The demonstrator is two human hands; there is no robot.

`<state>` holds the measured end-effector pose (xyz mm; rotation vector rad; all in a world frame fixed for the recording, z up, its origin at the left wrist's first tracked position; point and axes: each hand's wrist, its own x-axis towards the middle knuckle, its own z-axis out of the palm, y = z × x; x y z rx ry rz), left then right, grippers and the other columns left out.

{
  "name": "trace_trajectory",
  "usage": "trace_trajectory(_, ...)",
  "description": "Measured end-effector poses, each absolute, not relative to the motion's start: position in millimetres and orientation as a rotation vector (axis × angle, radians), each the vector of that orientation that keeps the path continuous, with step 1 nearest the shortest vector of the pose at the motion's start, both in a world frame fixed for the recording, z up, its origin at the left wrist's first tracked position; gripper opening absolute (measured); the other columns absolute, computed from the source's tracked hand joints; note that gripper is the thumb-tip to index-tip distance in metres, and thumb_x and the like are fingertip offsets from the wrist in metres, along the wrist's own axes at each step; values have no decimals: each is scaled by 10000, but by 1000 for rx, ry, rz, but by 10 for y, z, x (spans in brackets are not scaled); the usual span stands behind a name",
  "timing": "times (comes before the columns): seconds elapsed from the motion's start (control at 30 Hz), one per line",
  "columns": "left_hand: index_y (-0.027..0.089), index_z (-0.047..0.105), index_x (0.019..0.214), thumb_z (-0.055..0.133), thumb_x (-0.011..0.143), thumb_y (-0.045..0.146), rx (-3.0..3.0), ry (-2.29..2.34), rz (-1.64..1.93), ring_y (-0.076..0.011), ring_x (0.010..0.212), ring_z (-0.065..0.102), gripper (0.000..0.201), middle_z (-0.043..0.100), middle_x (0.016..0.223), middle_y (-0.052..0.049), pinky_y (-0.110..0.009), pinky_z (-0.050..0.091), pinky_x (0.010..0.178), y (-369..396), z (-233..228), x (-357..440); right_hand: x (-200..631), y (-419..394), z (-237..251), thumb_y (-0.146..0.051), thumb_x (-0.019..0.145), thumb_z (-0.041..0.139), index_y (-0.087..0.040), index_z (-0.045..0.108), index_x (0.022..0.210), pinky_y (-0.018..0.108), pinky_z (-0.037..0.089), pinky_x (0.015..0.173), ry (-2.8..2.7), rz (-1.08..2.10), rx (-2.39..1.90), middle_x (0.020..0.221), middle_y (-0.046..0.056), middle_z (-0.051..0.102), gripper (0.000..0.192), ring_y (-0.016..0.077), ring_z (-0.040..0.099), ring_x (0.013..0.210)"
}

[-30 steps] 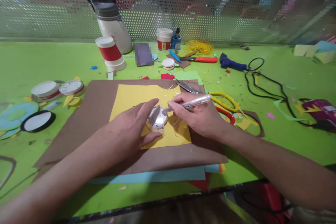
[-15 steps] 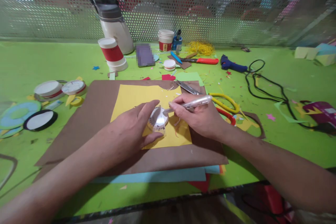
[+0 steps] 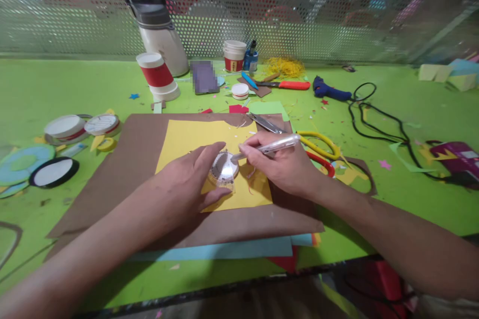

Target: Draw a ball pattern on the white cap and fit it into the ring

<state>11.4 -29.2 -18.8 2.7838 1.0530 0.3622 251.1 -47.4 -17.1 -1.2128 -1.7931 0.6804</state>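
A yellow paper sheet (image 3: 194, 139) lies on a brown sheet (image 3: 134, 159) on the green table. My left hand (image 3: 183, 182) presses a small round clear disc (image 3: 223, 172) flat onto the yellow paper, thumb and forefinger around its rim. My right hand (image 3: 282, 167) holds a clear pen (image 3: 273, 146) like a writing tool, its tip touching the disc's upper right edge.
Scissors with yellow and red handles (image 3: 318, 147) lie just right of my right hand. Paper cups (image 3: 157, 77), a white jug (image 3: 160, 35), a blue glue gun (image 3: 329, 89) with black cord (image 3: 377, 124), round lids (image 3: 67, 127) and coloured paper scraps are spread around. Blue and red sheets stick out under the brown one.
Both hands stay on the disc and pen; the pen tip shifts only slightly along the disc's edge. The view wobbles a little.
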Motion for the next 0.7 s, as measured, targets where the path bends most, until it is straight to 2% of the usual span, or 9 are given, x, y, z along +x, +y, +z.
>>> trace_trajectory(0.27, 147, 405, 1524, 561, 1040, 503, 2754, 1045, 347, -418, 1186, 748, 620, 709, 1344, -238, -542, 626, 933, -285, -185, 112, 2505, -477, -162, -295, 992, 639, -183, 757, 864, 268, 472, 655, -1795, 697, -1227, 780, 16, 781, 208, 146, 644, 677)
trace_trajectory(0.47, 175, 398, 1528, 551, 1037, 530, 2744, 1059, 354, -399, 1201, 742, 625, 714, 1343, -222, -526, 625, 948, -285, -181, 126, 2501, -483, -159, -310, 997, 642, -178, 749, 848, 266, 460, 639, -1794, 698, -1236, 760, 16, 763, 226, 139, 623, 661)
trace_trajectory(0.7, 137, 442, 1490, 543, 1037, 561, 2709, 1077, 281, -411, 1185, 743, 629, 725, 1303, -234, -550, 627, 947, -298, -128, 143, 2487, -501, -138, -294, 1007, 633, -175, 747, 857, 266, 463, 656, -1815, 698, -1232, 780, 19, 771, 223, 143, 636, 682)
